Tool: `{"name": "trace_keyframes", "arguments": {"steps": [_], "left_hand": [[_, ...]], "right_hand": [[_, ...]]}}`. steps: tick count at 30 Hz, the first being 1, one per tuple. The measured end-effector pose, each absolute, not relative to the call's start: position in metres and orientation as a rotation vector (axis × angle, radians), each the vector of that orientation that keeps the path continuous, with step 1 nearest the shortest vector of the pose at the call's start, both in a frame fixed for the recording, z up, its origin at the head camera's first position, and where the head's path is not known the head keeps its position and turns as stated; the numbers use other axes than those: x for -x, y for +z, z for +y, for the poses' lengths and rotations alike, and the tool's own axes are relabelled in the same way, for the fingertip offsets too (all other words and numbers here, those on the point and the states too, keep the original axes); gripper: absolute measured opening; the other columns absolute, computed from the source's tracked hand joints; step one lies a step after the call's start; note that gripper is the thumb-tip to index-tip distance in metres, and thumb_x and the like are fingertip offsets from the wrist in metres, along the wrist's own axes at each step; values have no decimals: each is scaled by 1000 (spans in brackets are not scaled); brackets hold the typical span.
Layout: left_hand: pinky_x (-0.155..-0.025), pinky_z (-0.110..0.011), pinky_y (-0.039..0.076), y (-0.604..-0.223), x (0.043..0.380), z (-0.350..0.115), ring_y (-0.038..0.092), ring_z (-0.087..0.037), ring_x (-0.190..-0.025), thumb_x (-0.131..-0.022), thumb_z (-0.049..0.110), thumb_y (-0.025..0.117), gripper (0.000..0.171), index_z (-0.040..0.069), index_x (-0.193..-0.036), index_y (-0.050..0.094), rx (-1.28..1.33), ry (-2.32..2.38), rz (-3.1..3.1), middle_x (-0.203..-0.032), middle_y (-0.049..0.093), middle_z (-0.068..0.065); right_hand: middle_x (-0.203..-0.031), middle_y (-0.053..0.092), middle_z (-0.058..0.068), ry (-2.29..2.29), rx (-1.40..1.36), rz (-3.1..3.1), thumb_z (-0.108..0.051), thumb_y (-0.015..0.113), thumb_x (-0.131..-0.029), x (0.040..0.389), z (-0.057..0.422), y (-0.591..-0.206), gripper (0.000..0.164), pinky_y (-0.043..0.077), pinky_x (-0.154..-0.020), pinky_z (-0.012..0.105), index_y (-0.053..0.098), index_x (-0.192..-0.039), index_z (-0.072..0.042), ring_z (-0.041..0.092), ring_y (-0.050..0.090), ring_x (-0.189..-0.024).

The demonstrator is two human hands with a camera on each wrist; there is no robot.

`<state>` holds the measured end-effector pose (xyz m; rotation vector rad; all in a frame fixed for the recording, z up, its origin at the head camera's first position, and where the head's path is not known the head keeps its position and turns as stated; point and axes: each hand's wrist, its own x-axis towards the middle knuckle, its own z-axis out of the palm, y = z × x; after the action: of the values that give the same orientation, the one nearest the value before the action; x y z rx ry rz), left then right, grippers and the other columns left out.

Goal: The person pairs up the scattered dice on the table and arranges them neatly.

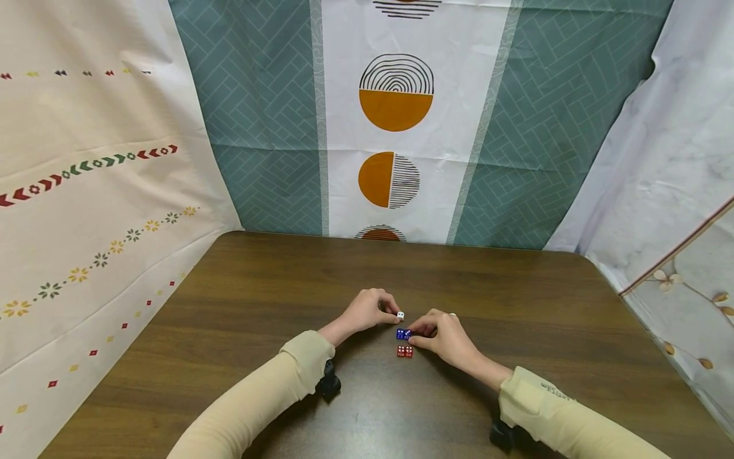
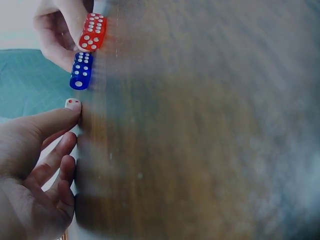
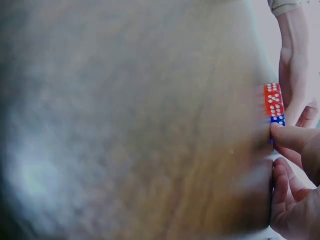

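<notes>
My left hand (image 1: 369, 309) pinches a small white die (image 1: 400, 315) between thumb and forefinger, close above or on the table; the left wrist view shows red pips on this white die (image 2: 73, 103). Just nearer to me, two blue dice (image 1: 400, 334) lie side by side, touching. My right hand (image 1: 447, 336) holds the right-hand blue die (image 1: 408, 333) with thumb and forefinger. In front of the blue pair sit two red dice (image 1: 404, 351), also side by side. In the right wrist view, my right thumb partly hides the blue dice (image 3: 278, 120) behind the red ones (image 3: 273, 99).
Everything rests on a dark brown wooden table (image 1: 275, 274). A patterned cloth (image 1: 264, 127) hangs behind its far edge, with pale cloths at the left and right. Black wrist straps (image 1: 329, 382) sit by the cream sleeves (image 1: 252, 401).
</notes>
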<state>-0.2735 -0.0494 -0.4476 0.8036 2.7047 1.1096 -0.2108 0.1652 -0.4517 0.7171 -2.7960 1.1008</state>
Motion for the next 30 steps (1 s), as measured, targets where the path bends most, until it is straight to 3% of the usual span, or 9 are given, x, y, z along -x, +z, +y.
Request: {"name": "trace_keyframes", "arguments": {"steps": [11,23,30], "left_hand": [[-59,-19,44,-448,274,-50,54,-6,-70,-83,18,80,6,14,-86,77,-816,1103,2707,-85,67,0],[-62,-20,43,-448,273,-49,52,-7,-71,-83,18,80,7,14,-87,77,-796,1090,2709,-84,66,0],[-62,-20,42,-447,272,-49,52,-7,-70,-83,17,80,6,14,-87,76,-785,1088,2704,-83,65,0]], "right_hand": [[-87,68,-2,1137,-805,-2821,-19,79,-84,219,179,-442,26,51,-68,20,75,-108,-11,4,60,-75],[-97,71,2,979,-505,-2721,-16,74,-89,234,227,-438,27,51,-69,22,74,-116,-12,10,65,-80],[-96,71,3,935,-480,-2767,-17,73,-89,231,243,-447,25,45,-64,21,75,-113,-12,3,57,-74]]}}
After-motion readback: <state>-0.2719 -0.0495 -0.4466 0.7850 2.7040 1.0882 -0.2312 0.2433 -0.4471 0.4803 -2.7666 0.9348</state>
